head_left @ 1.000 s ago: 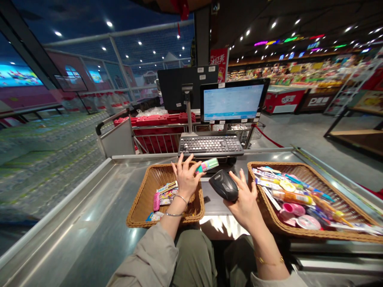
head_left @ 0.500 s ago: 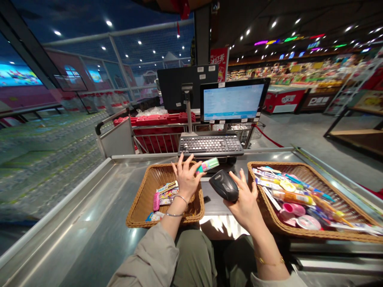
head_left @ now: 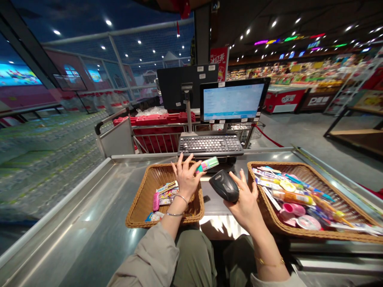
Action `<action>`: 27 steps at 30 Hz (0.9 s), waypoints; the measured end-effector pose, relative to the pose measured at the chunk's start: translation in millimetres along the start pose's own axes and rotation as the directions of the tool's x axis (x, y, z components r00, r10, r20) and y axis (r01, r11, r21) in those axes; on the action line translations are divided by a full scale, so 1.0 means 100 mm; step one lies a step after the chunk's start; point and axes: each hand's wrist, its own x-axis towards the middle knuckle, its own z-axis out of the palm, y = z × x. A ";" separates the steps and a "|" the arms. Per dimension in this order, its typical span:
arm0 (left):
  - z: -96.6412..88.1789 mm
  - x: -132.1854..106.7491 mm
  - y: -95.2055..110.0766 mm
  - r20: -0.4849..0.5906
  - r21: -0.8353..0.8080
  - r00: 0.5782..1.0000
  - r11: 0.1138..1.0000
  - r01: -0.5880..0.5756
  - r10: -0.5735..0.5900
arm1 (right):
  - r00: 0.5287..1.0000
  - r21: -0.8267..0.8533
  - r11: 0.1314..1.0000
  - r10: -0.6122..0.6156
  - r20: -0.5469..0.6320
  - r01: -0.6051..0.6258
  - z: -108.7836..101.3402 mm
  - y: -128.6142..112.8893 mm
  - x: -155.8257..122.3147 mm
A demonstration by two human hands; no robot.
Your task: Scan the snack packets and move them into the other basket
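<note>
Hands [head_left: 187,180] at a highlighter [head_left: 207,164], perhaps, and barcode scanner [head_left: 224,185]

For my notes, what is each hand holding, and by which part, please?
Right hand: black scanner, by its lower end. Left hand: teal pack, at one end.

Black barcode scanner [head_left: 224,185], teal highlighter [head_left: 207,164]

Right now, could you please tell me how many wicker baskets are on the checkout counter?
2. One wicker basket lies beneath the left hand, holding a few packets; the other wicker basket lies beside the right hand, piled with goods. None seems hidden.
</note>
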 end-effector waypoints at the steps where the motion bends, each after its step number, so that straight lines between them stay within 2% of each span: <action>1: 0.00 0.00 0.00 0.000 -0.002 1.000 1.000 0.000 0.000 | 1.000 -0.002 1.000 0.000 -0.008 0.000 0.00 0.00 0.00; 12: -0.01 0.03 0.09 -0.012 -0.023 1.000 1.000 -0.009 0.008 | 0.996 -0.096 0.995 -0.012 -0.088 0.004 -0.03 0.10 -0.03; 20: -0.01 0.07 0.23 -0.022 -0.049 0.999 0.998 -0.031 0.030 | 0.992 -0.136 0.987 0.069 -0.108 -0.084 -0.10 0.24 -0.06; 27: 0.03 0.09 0.35 -0.013 -0.071 0.999 0.997 -0.037 0.036 | 0.986 -0.160 0.977 0.122 -0.112 -0.139 -0.19 0.27 -0.09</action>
